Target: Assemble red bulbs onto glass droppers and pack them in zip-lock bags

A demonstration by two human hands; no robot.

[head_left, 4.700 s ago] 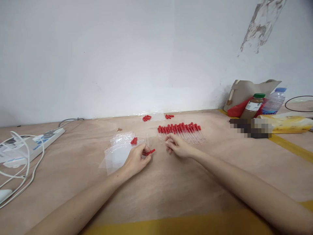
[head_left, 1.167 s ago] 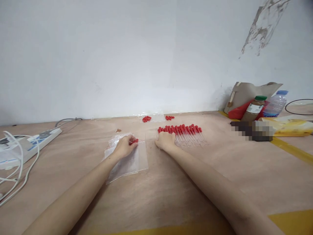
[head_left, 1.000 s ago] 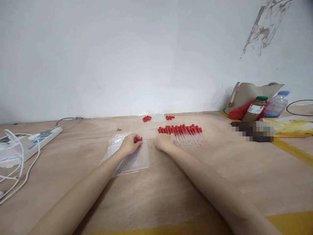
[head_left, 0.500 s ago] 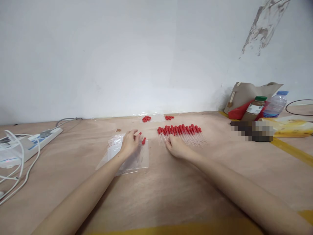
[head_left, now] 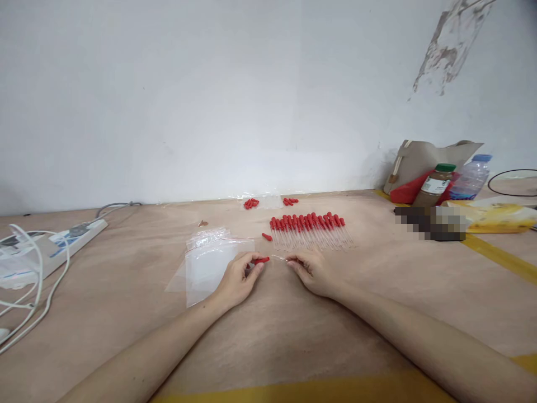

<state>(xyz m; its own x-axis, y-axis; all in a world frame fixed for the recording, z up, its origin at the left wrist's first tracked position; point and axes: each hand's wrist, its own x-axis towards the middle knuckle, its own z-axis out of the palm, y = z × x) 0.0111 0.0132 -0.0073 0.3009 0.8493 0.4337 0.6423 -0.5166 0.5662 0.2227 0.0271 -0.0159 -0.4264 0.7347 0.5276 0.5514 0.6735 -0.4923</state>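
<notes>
My left hand (head_left: 242, 278) pinches a red rubber dropper bulb (head_left: 262, 259) between thumb and fingers, its end pointing right. Facing it across a small gap, my right hand (head_left: 311, 271) grips a thin clear dropper tube (head_left: 279, 258), whose tip points at the bulb without touching it. Beyond both hands lies a loose red bulb (head_left: 267, 237). To its right, several red-capped droppers (head_left: 310, 224) lie side by side, bulbs away from me and clear stems toward me. Clear zip bags (head_left: 205, 274) are stacked left of my left hand.
Small piles of red bulbs (head_left: 251, 204) lie near the wall, by clear plastic. A power strip (head_left: 79, 240) with white cables (head_left: 50, 302) is at left. At right stand a green-capped bottle (head_left: 436, 184), a clear bottle (head_left: 472, 176), a grey bag (head_left: 413, 159) and a yellow packet (head_left: 499, 217).
My left hand has come right and nearer, off the bags, now with a bulb in its fingers. My right hand has drawn back from the droppers with a tube. The loose bulb lies farther right.
</notes>
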